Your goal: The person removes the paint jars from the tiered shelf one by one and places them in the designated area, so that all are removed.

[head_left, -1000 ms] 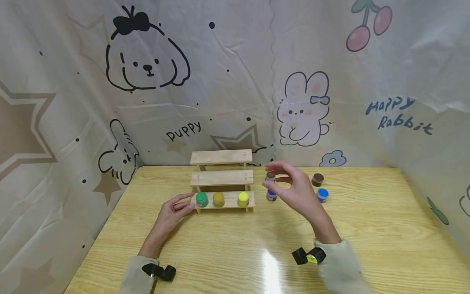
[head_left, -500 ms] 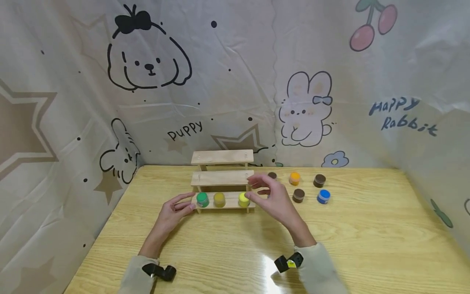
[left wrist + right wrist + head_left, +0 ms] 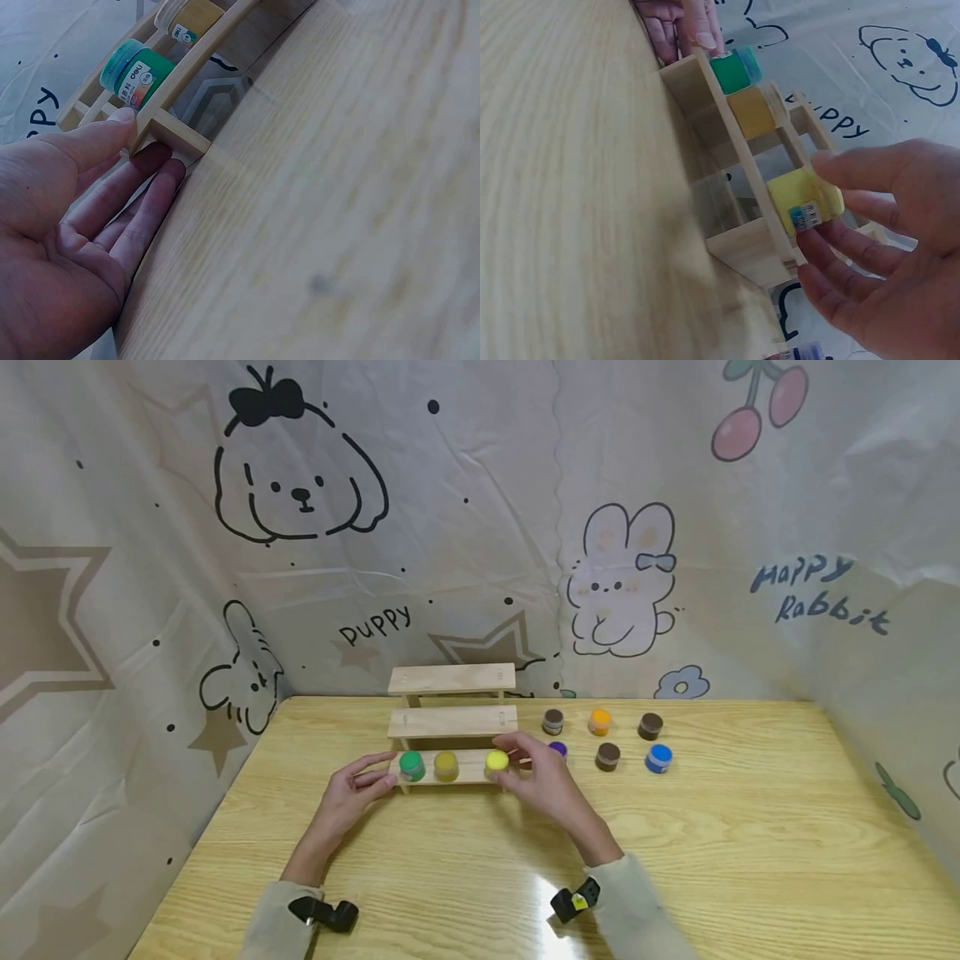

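Observation:
A small three-tier wooden rack [image 3: 453, 722] stands on the table; its lowest tier bears a green paint jar [image 3: 412, 766], a mustard-yellow paint jar [image 3: 446, 766] and a bright yellow paint jar [image 3: 497, 762]. My left hand [image 3: 352, 795] grips the left end of that tier, thumb on top near the green jar and fingers beneath, as the left wrist view shows. At the other end, my right hand [image 3: 542, 781] holds the bright yellow jar between thumb and fingers. In the right wrist view this jar [image 3: 801, 199] sits upright on the slats, its label facing the fingers.
Right of the rack, more paint jars stand in two rows: a dark one [image 3: 552, 721], an orange one [image 3: 600, 722] and a dark brown one [image 3: 650, 726] behind; a purple one [image 3: 557, 749], a brown one [image 3: 608, 757] and a blue one [image 3: 659, 758] in front. A printed curtain [image 3: 480, 527] hangs behind the table.
My right hand has moved left from above the purple and dark jars to the bright yellow jar and taken hold of it. The left hand has stayed on the rack.

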Tool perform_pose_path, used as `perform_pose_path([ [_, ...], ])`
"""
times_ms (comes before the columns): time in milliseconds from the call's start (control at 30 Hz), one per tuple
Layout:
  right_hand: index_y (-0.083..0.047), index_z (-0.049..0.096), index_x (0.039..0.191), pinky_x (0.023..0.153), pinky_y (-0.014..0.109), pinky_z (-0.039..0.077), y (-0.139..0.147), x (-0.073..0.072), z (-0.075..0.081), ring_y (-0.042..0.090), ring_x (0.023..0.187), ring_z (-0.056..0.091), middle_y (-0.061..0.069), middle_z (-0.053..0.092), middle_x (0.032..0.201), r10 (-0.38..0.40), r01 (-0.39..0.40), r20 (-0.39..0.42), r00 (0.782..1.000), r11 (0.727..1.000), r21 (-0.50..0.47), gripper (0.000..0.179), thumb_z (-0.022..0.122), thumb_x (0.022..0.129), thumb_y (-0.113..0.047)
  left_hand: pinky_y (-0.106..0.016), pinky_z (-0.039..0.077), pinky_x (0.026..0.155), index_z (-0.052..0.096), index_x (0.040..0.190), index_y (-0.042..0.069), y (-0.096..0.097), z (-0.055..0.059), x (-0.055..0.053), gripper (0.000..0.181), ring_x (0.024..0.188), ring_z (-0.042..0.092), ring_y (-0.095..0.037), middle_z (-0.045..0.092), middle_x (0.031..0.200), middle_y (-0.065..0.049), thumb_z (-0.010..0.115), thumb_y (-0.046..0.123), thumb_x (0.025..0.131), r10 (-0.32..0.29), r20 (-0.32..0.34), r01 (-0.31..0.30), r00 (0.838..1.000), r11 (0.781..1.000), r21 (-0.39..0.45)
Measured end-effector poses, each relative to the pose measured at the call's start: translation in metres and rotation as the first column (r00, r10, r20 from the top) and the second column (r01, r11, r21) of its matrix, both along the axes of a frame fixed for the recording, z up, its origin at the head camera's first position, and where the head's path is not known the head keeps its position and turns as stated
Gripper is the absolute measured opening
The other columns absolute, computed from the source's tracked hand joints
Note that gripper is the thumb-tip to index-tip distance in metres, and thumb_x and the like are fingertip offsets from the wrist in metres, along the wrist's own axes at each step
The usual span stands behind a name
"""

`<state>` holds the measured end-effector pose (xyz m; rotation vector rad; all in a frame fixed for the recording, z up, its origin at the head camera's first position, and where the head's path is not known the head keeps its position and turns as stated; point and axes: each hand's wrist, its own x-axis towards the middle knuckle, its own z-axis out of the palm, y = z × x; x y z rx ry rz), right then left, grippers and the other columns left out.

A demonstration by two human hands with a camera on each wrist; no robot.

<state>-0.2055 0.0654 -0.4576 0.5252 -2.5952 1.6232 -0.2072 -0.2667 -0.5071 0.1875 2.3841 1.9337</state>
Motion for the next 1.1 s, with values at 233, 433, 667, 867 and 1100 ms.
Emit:
perform_pose_path([
  [233, -0.006, 0.068, 0.124, 0.092, 0.045, 0.055, 0.0, 0.001, -0.006, 0.023, 0.104, 0.065, 0.004, 0.07, 0.111, -0.011, 0.011, 0.015, 1.0, 1.0, 0.014, 0.038, 0.081, 0.088, -0.005, -0.023, 0.056, 0.086, 0.06, 0.142, 0.002, 0.001, -0.001, 0.0, 0.047, 0.102, 0.071, -0.008, 0.069, 0.124, -0.024, 0.072, 0.012, 0.098, 0.008, 0.005, -0.008, 1.0, 1.0, -0.003],
  [433, -0.01, 0.068, 0.123, 0.093, 0.044, 0.055, 0.0, 0.0, -0.009, 0.021, 0.105, 0.064, 0.001, 0.07, 0.111, -0.017, 0.016, 0.018, 1.0, 1.0, 0.018, 0.037, 0.081, 0.088, -0.006, -0.023, 0.056, 0.086, 0.06, 0.142, 0.002, 0.001, -0.001, 0.0, 0.046, 0.103, 0.071, -0.008, 0.069, 0.125, -0.025, 0.072, 0.012, 0.098, 0.004, 0.0, -0.004, 1.0, 1.0, 0.006],
  [667, -0.013, 0.069, 0.121, 0.093, 0.044, 0.055, 0.001, 0.001, -0.009, 0.02, 0.105, 0.065, 0.0, 0.07, 0.109, -0.022, 0.022, 0.006, 1.0, 1.0, 0.008, 0.036, 0.081, 0.088, -0.005, -0.024, 0.057, 0.086, 0.059, 0.141, 0.0, 0.002, -0.001, -0.001, 0.046, 0.102, 0.071, -0.008, 0.069, 0.123, -0.026, 0.072, 0.011, 0.098, -0.006, -0.011, 0.006, 1.0, 1.0, 0.019],
  [867, -0.01, 0.068, 0.122, 0.093, 0.042, 0.056, 0.004, 0.002, -0.01, 0.019, 0.104, 0.064, 0.0, 0.069, 0.11, 0.009, -0.009, -0.001, 1.0, 1.0, 0.004, 0.036, 0.08, 0.089, -0.006, -0.024, 0.057, 0.087, 0.059, 0.141, 0.0, 0.001, -0.001, -0.001, 0.047, 0.103, 0.071, -0.009, 0.069, 0.123, -0.026, 0.072, 0.012, 0.098, -0.009, -0.01, 0.009, 1.0, 1.0, 0.023],
  [1100, -0.01, 0.069, 0.12, 0.091, 0.043, 0.057, 0.014, 0.01, -0.009, 0.019, 0.1, 0.066, -0.001, 0.07, 0.108, 0.059, -0.058, -0.026, 0.998, 0.998, 0.029, 0.03, 0.08, 0.091, -0.011, -0.025, 0.057, 0.087, 0.059, 0.142, 0.0, 0.0, -0.002, -0.001, 0.047, 0.103, 0.071, -0.009, 0.068, 0.124, -0.026, 0.072, 0.012, 0.098, -0.01, -0.003, 0.01, 1.0, 1.0, 0.026],
])
